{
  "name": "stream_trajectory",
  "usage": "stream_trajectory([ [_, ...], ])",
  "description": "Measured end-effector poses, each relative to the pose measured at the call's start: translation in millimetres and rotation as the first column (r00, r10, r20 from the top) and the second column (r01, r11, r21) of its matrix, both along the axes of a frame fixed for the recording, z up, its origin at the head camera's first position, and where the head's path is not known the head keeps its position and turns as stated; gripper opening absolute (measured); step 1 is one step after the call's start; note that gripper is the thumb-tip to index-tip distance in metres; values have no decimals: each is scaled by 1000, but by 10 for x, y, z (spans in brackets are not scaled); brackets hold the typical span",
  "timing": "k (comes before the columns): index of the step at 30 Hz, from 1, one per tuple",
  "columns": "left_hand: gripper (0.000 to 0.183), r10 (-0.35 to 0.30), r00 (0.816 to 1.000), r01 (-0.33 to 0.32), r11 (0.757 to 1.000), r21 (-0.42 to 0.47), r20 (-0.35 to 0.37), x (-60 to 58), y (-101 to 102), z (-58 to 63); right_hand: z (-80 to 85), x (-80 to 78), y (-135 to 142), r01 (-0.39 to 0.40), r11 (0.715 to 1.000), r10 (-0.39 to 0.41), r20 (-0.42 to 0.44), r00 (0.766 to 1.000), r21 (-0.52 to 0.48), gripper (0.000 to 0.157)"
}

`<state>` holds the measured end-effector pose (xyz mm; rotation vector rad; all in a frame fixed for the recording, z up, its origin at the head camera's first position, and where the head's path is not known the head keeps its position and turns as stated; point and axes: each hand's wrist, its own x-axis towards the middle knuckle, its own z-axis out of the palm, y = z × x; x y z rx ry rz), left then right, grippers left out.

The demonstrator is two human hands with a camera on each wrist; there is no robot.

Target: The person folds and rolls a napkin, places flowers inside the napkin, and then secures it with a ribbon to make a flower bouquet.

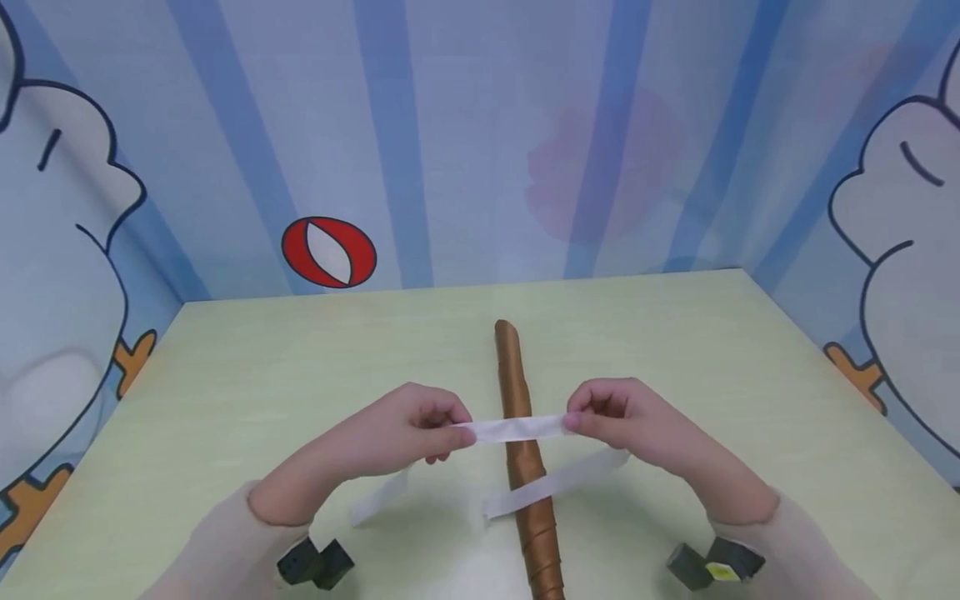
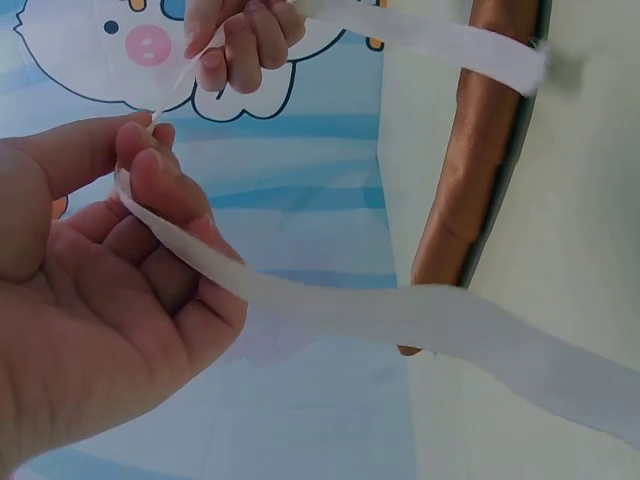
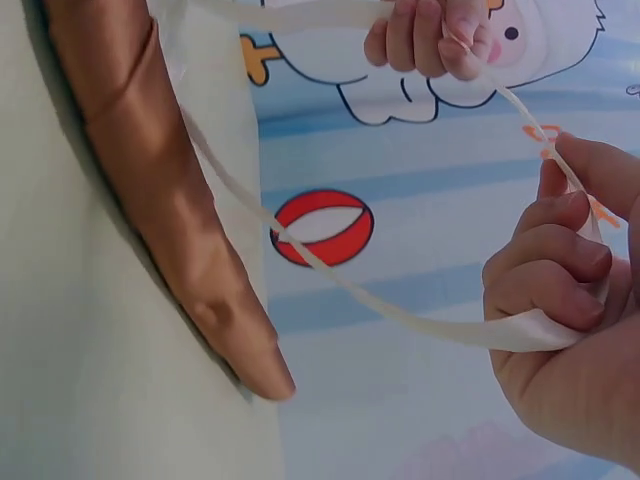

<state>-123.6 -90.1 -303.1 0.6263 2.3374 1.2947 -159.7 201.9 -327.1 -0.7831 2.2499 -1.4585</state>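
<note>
Left hand (image 1: 408, 429) and right hand (image 1: 622, 421), apart at frame center, each pinching the white strip (image 1: 517, 428) taut above the brown roll (image 1: 525, 467) on the desk (image 1: 225, 375).

strip (image 1: 517, 428): white paper, matt | roll (image 1: 517, 392): brown, satin sheen, spiral-wrapped | table (image 1: 300, 367): pale green, smooth matt

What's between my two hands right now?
A taut stretch of white strip, pinched by left hand and right hand, crossing above the brown rolled stick; head view.
</note>
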Motion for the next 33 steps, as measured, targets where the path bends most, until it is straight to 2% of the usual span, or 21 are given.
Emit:
stream_trajectory([
  [5, 14, 69, 997, -69, 998, 4, -17, -133, -64, -6, 77, -159, 89, 71, 994, -67, -53, 996, 85, 16],
  [8, 14, 122, 992, -122, 993, 2, -24, -237, -103, -15, 121, -281, 119, 88, 988, -78, -80, 994, 124, 16],
  [18, 18, 293, 956, -293, 956, -7, -28, -678, -177, -26, 247, -728, 131, 158, 965, -127, -156, 980, 209, 20],
  [26, 21, 401, 916, -401, 915, -48, -22, -1028, -117, -40, 130, -1114, 36, 219, 946, -172, -203, 964, 238, 27],
  [33, 24, 496, 868, -495, 868, -46, 9, -1309, -51, -184, -57, -1424, -65, 275, 926, -217, -233, 948, 257, 30],
])
